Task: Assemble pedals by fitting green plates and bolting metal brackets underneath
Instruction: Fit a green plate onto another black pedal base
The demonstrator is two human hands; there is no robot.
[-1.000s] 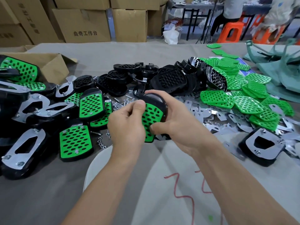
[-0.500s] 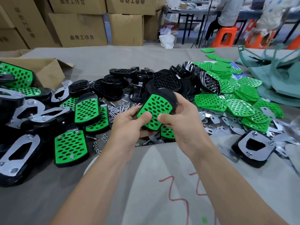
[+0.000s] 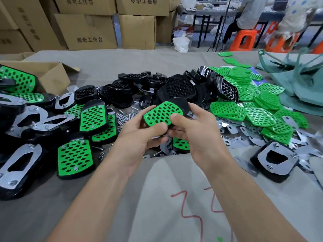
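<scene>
The pedal (image 3: pixel 182 103), a black body with a green plate (image 3: pixel 162 113) on top, is held in the air above the surface (image 3: pixel 108 180) at centre view, just in front of the pile of bare black bodies (image 3: pixel 176 88). Both hands grip it: the left hand (image 3: pixel 138 137) is under the near-left corner with its thumb on the plate's near edge. The right hand (image 3: pixel 197 135) wraps the right side, thumb on that same edge. Change over the last second: the pedal was tilted and half hidden behind the left hand, and is now turned plate-up with the whole perforated face showing. The plate looks seated flush, though the far edge is hard to check. Judgement: plate fitting is about done for this unit. I can make out no bolt heads in its corners and the underside is hidden, so the bracket and bolting are likely still to come. Supplies are close: loose bolts (image 3: pixel 125 116) just left of the hands, metal brackets (image 3: pixel 232 130) to the right, spare green plates (image 3: pixel 262 110) beyond. Finished pedals (image 3: pixel 75 158) lie left, some bracket-side up, and an upturned pedal (image 3: pixel 274 158) sits right. A cardboard box (image 3: pixel 50 75) is far left.
</scene>
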